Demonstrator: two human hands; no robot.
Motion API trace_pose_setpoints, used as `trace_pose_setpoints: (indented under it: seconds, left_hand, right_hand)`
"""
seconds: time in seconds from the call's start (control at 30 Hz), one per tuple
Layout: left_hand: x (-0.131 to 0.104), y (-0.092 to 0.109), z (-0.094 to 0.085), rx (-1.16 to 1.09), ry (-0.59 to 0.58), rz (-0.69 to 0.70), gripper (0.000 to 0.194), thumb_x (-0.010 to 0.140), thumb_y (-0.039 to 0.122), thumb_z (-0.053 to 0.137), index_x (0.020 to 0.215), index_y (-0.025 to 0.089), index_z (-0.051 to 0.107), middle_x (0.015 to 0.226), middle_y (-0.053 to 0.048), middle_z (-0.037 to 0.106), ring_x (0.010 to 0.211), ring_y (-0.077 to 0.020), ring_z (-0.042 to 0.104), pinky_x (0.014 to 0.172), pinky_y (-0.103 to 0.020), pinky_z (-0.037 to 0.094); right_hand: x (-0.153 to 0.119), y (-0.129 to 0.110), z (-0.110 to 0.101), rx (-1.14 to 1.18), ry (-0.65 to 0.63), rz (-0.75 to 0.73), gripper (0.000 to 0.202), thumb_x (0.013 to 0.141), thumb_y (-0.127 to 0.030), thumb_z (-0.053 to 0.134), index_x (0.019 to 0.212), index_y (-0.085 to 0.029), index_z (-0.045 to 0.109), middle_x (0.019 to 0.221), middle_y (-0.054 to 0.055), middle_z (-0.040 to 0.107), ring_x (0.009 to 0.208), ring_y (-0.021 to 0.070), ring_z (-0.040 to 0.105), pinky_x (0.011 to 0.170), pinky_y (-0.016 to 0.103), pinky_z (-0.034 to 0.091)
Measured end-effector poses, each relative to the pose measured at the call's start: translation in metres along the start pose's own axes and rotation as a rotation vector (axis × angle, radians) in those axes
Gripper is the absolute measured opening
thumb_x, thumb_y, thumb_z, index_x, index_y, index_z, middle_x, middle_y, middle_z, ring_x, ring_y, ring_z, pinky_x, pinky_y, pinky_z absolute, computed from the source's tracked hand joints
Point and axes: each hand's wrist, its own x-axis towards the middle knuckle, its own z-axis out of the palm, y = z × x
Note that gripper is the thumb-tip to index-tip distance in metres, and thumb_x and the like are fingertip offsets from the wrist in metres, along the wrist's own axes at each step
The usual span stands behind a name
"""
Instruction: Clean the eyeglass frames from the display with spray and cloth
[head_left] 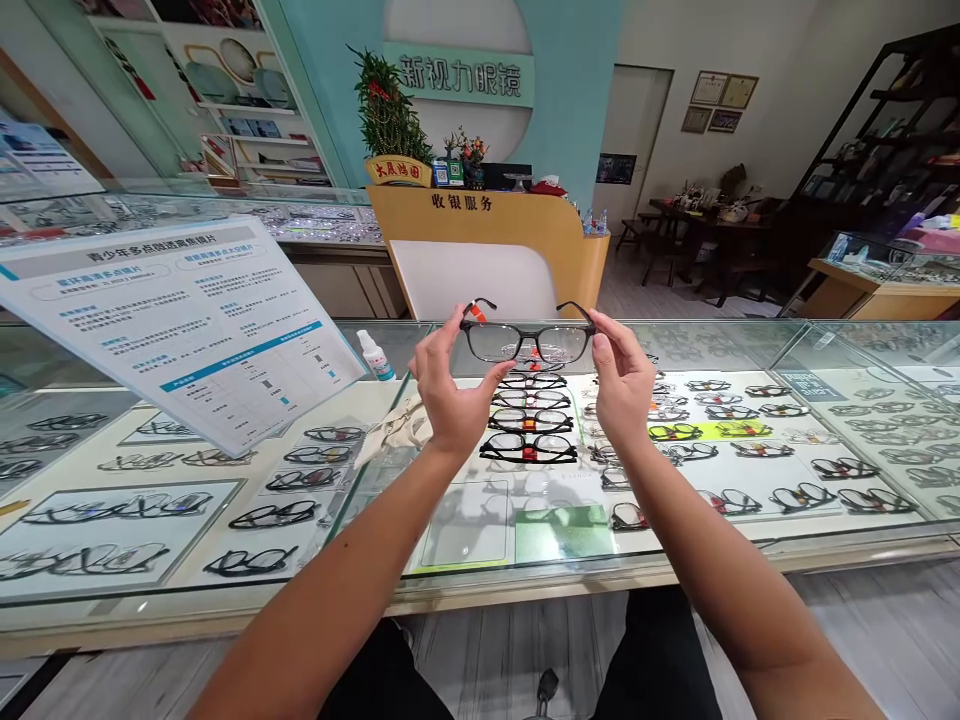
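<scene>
A pair of black-framed glasses [529, 342] is held up above the glass display case [555, 575], its lenses level and its temples pointing away. My left hand [454, 385] grips the left end of the frame, thumb stretched below the lens. At the right end, my right hand [622, 375] pinches the frame near the hinge between thumb and fingers. Under the held pair, several dark glasses [528, 448] lie in a column inside the case.
A printed sign [187, 320] leans at the left, beside a small spray bottle [375, 357]. A beige cloth [397, 430] lies left of the column. More glasses [802, 497] fill the case at right. Beyond stands a wooden counter [480, 225] with a plant [386, 110].
</scene>
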Motion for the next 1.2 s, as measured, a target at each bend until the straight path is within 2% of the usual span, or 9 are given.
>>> trace_pose_setpoints:
  seconds: [0.33,0.53,0.9,1.03,1.2]
  left_hand:
    - [0.0016,-0.0018,0.0013,-0.063,-0.012,0.010,0.086,0.096,0.073,0.081,0.162,0.023,0.057,0.160,-0.019,0.069,0.149,-0.0334,0.065,0.123,-0.051,0.056]
    - [0.0027,-0.0006,0.0023,-0.105,-0.054,-0.016,0.087,0.096,0.075,0.079,0.163,0.025,0.056,0.161,-0.020,0.068,0.154,-0.0341,0.063,0.127,-0.053,0.055]
    - [-0.0018,0.0028,0.0052,-0.114,-0.046,-0.020,0.085,0.096,0.073,0.080,0.164,0.028,0.056,0.164,-0.019,0.066,0.150,-0.0354,0.066,0.125,-0.054,0.057]
    - [-0.0030,0.0023,0.0075,-0.207,-0.094,-0.014,0.084,0.100,0.066,0.080,0.169,0.030,0.048,0.171,-0.020,0.059,0.150,-0.0335,0.067,0.127,-0.052,0.056]
    - [-0.0036,0.0016,0.0095,-0.275,-0.117,-0.066,0.088,0.099,0.068,0.081,0.169,0.031,0.043,0.175,-0.020,0.053,0.157,-0.0343,0.061,0.130,-0.051,0.052]
  right_hand:
    - [0.0101,0.0058,-0.0052,0.261,-0.099,0.245,0.043,0.100,-0.062,0.080,0.124,-0.027,0.086,0.137,0.011,0.085,0.131,0.0297,0.079,0.117,0.053,0.064]
    - [0.0101,0.0030,-0.0059,0.316,-0.176,0.271,0.044,0.102,-0.063,0.077,0.125,-0.026,0.084,0.141,0.011,0.084,0.134,0.0302,0.079,0.115,0.052,0.067]
    - [0.0084,0.0054,-0.0042,0.337,-0.175,0.264,0.043,0.104,-0.064,0.075,0.125,-0.027,0.081,0.132,0.011,0.087,0.116,0.0289,0.086,0.110,0.052,0.069]
    - [0.0072,0.0057,-0.0029,0.303,-0.184,0.265,0.046,0.103,-0.067,0.074,0.125,-0.026,0.078,0.133,0.011,0.087,0.117,0.0292,0.086,0.111,0.052,0.069]
    - [0.0056,0.0030,0.0014,0.373,-0.169,0.299,0.046,0.100,-0.067,0.078,0.122,-0.026,0.079,0.129,0.011,0.088,0.115,0.0287,0.086,0.111,0.052,0.067]
